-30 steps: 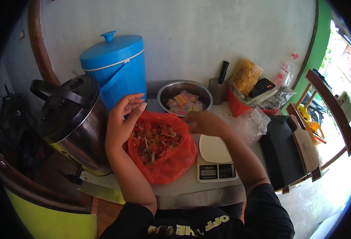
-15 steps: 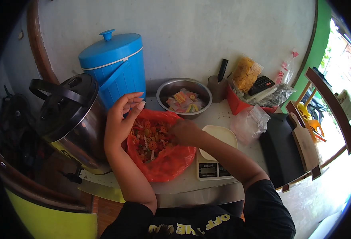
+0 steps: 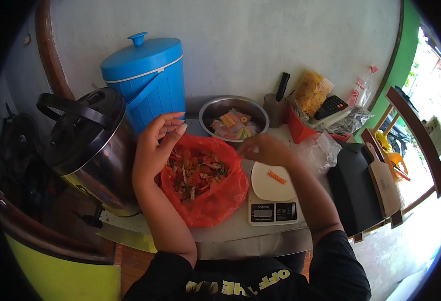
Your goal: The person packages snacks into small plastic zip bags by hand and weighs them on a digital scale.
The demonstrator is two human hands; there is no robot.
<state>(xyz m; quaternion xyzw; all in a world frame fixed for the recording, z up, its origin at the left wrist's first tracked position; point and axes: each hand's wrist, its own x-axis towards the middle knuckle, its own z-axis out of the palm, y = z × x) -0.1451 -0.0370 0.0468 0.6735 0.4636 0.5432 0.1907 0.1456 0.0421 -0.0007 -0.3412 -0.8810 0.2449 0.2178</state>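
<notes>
A red plastic bag stands with its mouth wide, full of small colourful dry crackers in wheel and ridged strip shapes. My left hand is raised at the bag's left rim, thumb and fingers apart, holding nothing visible. Beyond the bag's right rim, over the top of the scale, hovers my right hand; its fingers are loosely bent and slightly blurred, with nothing seen in them. One orange ridged cracker lies on the plate of a white kitchen scale.
Behind the bag, a steel bowl holds small filled plastic packets. A steel pot and a blue lidded bucket stand left. Rightward are a red basket, clear plastic bags and a wooden board.
My right hand has left the inside of the bag and moved right, over the scale. An orange cracker now lies on the scale plate. My left hand has hardly moved.
</notes>
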